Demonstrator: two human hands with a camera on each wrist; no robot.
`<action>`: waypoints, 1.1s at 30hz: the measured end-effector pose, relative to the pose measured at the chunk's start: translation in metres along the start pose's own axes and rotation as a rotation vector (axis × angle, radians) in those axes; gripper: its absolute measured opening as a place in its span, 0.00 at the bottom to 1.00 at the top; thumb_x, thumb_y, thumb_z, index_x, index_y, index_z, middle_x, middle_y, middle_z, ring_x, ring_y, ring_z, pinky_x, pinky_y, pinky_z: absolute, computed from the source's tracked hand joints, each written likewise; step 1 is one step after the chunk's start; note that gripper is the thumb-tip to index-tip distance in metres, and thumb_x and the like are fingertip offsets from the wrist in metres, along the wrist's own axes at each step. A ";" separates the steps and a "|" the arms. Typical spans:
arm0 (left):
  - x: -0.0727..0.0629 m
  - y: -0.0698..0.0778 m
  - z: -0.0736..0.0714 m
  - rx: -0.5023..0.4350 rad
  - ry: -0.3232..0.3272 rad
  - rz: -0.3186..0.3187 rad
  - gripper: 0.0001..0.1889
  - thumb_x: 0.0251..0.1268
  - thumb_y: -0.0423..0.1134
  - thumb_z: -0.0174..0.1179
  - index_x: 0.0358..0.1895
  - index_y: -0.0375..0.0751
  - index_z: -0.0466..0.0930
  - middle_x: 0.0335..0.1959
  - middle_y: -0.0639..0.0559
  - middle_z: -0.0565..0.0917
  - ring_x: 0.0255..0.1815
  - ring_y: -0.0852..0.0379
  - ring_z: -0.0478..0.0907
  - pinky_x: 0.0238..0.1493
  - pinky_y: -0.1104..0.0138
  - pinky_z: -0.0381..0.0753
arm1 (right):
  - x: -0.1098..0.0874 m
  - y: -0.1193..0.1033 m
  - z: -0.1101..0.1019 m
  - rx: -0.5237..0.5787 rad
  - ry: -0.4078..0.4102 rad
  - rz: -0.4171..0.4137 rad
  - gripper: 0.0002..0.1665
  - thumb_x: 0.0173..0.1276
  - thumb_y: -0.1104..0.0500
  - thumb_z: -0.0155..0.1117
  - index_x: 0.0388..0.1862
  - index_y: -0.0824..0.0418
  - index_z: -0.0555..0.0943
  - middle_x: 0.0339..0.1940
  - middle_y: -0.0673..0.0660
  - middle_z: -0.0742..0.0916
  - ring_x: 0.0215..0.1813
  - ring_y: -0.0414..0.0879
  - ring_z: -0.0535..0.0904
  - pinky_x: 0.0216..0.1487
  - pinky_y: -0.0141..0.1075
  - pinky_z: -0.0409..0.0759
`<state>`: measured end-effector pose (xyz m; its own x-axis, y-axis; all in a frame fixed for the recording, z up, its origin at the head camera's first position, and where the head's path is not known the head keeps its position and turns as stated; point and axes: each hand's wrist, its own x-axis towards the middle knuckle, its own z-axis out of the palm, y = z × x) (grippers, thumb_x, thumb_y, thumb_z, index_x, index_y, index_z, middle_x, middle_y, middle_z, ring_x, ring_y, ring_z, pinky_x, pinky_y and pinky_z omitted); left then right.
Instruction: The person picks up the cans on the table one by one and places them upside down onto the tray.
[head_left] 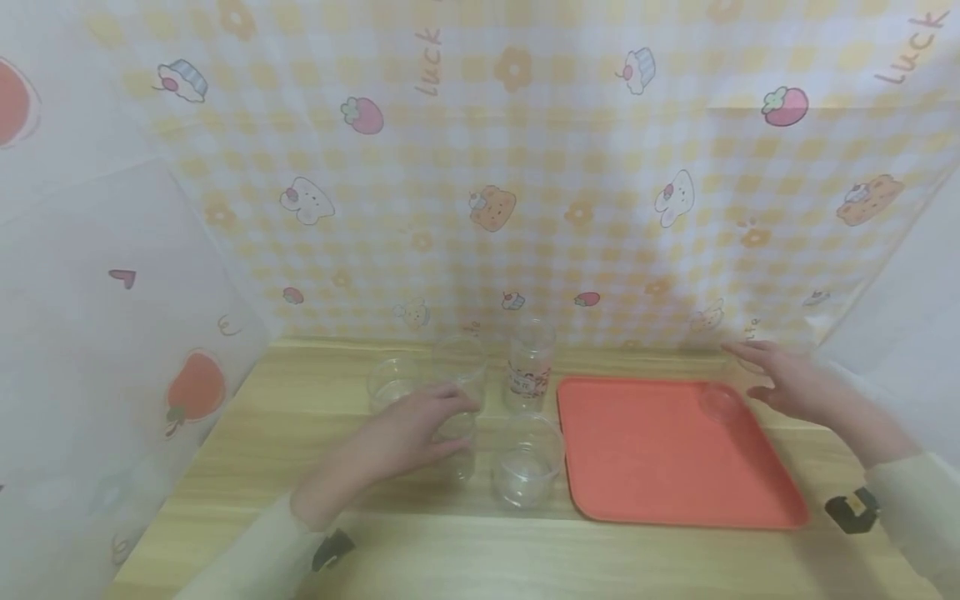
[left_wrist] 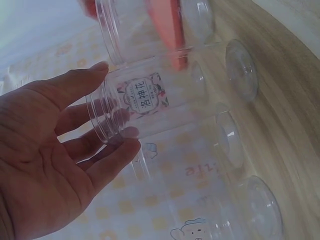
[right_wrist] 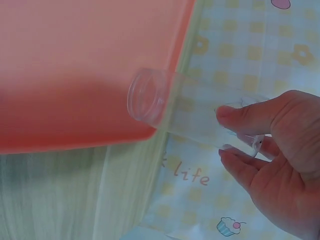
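In the head view, my left hand (head_left: 408, 429) is over a clear plastic jar (head_left: 461, 458) standing on the table. The left wrist view shows thumb and fingers of the left hand (left_wrist: 60, 140) around that jar's rim (left_wrist: 95, 120). Behind it is a clear jar with a printed label (head_left: 529, 382). At the far right corner of the orange-red tray (head_left: 652, 462), my right hand (head_left: 798, 387) holds a tall clear jar (head_left: 722, 403) by its upper end. In the right wrist view, the jar's (right_wrist: 147, 97) lower end is over the tray corner.
Near the tray's left edge stands a wide clear jar (head_left: 527, 475). Two more clear jars, one at the left (head_left: 392, 379) and one behind the left hand (head_left: 460, 354), stand farther back. A patterned cloth (head_left: 570, 167) hangs behind the wooden table (head_left: 480, 554).
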<state>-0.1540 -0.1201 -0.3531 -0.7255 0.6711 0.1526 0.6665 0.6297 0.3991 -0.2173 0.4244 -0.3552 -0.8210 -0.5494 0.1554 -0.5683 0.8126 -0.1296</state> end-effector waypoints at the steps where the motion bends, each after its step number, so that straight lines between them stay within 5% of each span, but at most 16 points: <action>1: 0.000 0.000 0.000 0.001 -0.003 0.001 0.25 0.64 0.42 0.71 0.62 0.36 0.79 0.56 0.46 0.82 0.54 0.50 0.80 0.58 0.58 0.81 | -0.001 0.000 0.001 0.009 0.006 -0.003 0.46 0.50 0.76 0.75 0.70 0.76 0.67 0.60 0.83 0.73 0.56 0.80 0.71 0.48 0.68 0.78; 7: 0.002 0.001 0.001 0.021 -0.021 0.012 0.26 0.65 0.44 0.70 0.63 0.36 0.79 0.56 0.46 0.82 0.54 0.51 0.80 0.58 0.60 0.81 | -0.003 0.003 0.004 0.030 0.018 -0.011 0.52 0.46 0.77 0.79 0.71 0.77 0.65 0.58 0.84 0.73 0.55 0.79 0.71 0.45 0.67 0.80; 13: 0.002 0.001 0.001 0.027 -0.017 0.004 0.25 0.66 0.42 0.70 0.63 0.36 0.79 0.56 0.46 0.82 0.54 0.50 0.81 0.58 0.58 0.82 | -0.001 0.002 0.003 0.048 0.021 0.002 0.53 0.45 0.66 0.85 0.68 0.79 0.67 0.58 0.83 0.73 0.55 0.79 0.71 0.48 0.69 0.77; 20: 0.000 0.004 -0.001 0.018 -0.014 0.000 0.25 0.65 0.40 0.70 0.63 0.35 0.79 0.57 0.45 0.82 0.55 0.50 0.80 0.58 0.57 0.81 | -0.001 0.006 -0.005 0.091 -0.019 0.118 0.54 0.50 0.56 0.85 0.69 0.77 0.66 0.62 0.83 0.72 0.61 0.81 0.67 0.56 0.72 0.70; 33: -0.005 0.004 -0.004 -0.002 -0.002 -0.010 0.26 0.65 0.39 0.71 0.64 0.34 0.78 0.60 0.43 0.81 0.58 0.47 0.80 0.61 0.55 0.79 | -0.015 -0.008 -0.025 0.251 0.066 0.214 0.47 0.67 0.56 0.74 0.76 0.72 0.61 0.71 0.79 0.67 0.63 0.83 0.64 0.52 0.76 0.67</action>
<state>-0.1486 -0.1226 -0.3487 -0.7320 0.6653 0.1469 0.6586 0.6358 0.4024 -0.1988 0.4307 -0.3319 -0.9226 -0.3507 0.1606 -0.3856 0.8303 -0.4025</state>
